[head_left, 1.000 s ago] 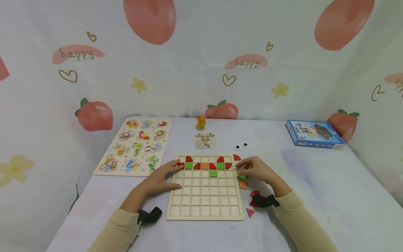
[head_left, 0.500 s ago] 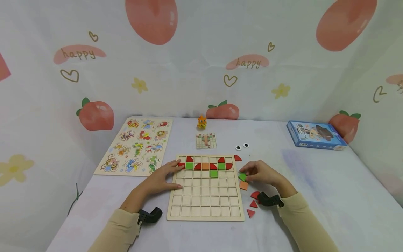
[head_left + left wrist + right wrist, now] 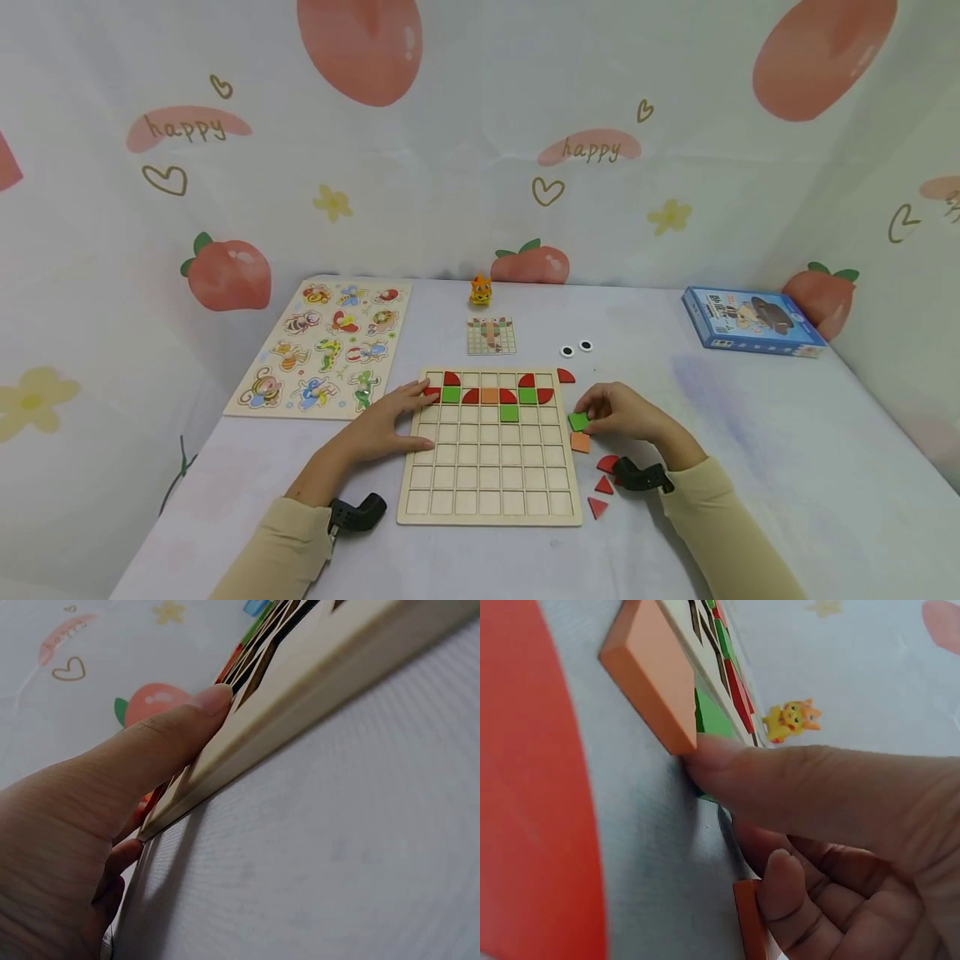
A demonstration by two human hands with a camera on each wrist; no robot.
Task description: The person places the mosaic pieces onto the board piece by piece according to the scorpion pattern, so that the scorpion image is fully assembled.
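A wooden grid board (image 3: pixel 489 479) lies on the table, with red, green and orange tiles in its upper rows. My left hand (image 3: pixel 386 427) rests along its left edge, fingers spread; in the left wrist view the thumb (image 3: pixel 176 731) lies on the rim. Just right of the board, my right hand (image 3: pixel 626 412) pinches a green square tile (image 3: pixel 578 422) between thumb and fingers. An orange square tile (image 3: pixel 581 442) lies right below it. In the right wrist view, the thumb (image 3: pixel 780 780) covers part of the green tile. An orange-red block (image 3: pixel 748 919) shows beside a curled finger.
Red triangles (image 3: pixel 597 507) and red quarter-circle tiles (image 3: pixel 607 463) lie near the right wrist, another quarter-circle (image 3: pixel 566 376) by the board's top corner. Behind stand a pattern card (image 3: pixel 491 336), two eye discs (image 3: pixel 567 352), a toy figure (image 3: pixel 481 291), a picture puzzle (image 3: pixel 318 350) and a blue box (image 3: pixel 753 321).
My right hand has moved from the board's upper right edge down and right onto the green tile, which has turned slightly. My left hand stays on the board.
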